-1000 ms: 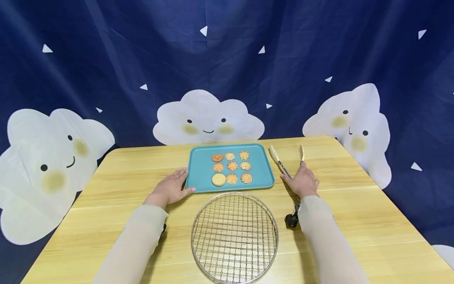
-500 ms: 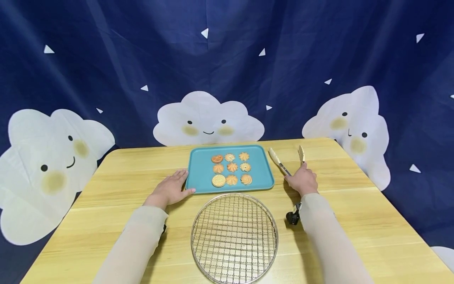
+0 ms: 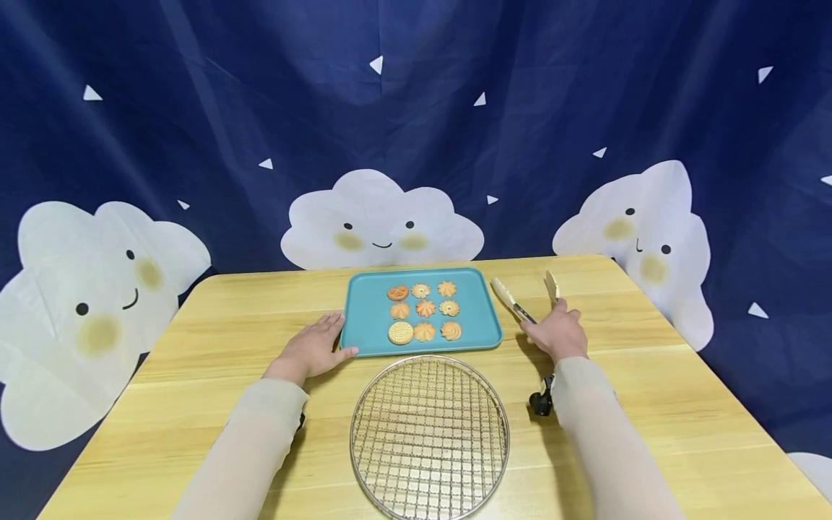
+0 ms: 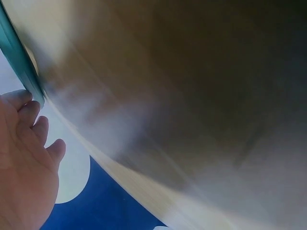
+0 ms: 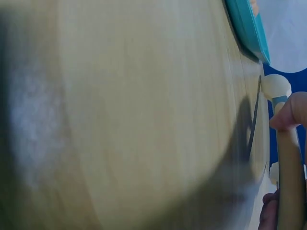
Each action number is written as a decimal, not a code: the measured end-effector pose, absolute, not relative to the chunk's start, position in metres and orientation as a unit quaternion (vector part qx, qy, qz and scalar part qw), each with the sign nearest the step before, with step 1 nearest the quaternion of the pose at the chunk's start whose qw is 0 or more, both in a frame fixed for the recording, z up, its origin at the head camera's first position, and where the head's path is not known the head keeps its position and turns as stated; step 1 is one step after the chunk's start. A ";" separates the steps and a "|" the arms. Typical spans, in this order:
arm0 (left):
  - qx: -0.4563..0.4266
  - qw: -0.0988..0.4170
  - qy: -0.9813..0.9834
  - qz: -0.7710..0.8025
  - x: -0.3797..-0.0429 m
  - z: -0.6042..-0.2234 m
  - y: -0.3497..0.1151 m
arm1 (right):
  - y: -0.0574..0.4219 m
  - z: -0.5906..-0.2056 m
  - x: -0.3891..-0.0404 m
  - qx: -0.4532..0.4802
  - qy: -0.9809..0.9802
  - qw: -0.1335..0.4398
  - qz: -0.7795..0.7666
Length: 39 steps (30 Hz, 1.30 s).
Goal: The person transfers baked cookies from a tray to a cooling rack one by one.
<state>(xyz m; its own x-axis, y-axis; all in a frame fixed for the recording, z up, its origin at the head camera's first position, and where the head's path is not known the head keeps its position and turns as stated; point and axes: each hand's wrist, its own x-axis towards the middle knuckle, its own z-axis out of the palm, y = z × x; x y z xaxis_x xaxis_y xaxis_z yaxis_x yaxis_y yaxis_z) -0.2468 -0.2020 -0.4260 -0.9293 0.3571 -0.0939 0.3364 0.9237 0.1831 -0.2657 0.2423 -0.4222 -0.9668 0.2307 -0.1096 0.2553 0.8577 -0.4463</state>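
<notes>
A blue-green tray (image 3: 367, 310) at the table's far side carries several cookies (image 3: 425, 308) in rows. My left hand (image 3: 315, 349) lies along the tray's left edge, fingers extended, with its thumb at the near corner. In the left wrist view its fingertips (image 4: 29, 108) meet the tray's rim (image 4: 19, 60). Right of the tray, my right hand (image 3: 557, 334) grips a pair of tongs (image 3: 509, 295) with pale tips spread apart and pointing away from me. The right wrist view shows my thumb (image 5: 288, 115) against one arm of the tongs (image 5: 290, 182).
A round wire rack (image 3: 430, 433) lies on the wooden table (image 3: 650, 404) between my forearms, just in front of the tray. Behind the table's far edge hangs a dark blue curtain (image 3: 429, 130) with cloud prints.
My right thumb has drawn in against the tongs, and that hand has shifted slightly right. The tongs' tips have moved slightly. My left hand, the tray and the rack stay put.
</notes>
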 end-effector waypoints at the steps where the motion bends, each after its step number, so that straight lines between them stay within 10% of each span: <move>1: 0.177 0.062 0.979 0.082 -0.247 -0.426 -0.202 | 0.243 -0.423 -0.265 0.126 0.963 0.024 -0.236; 39: 0.179 0.060 0.978 0.084 -0.248 -0.427 -0.202 | 0.251 -0.415 -0.263 -0.008 0.970 -0.059 -0.236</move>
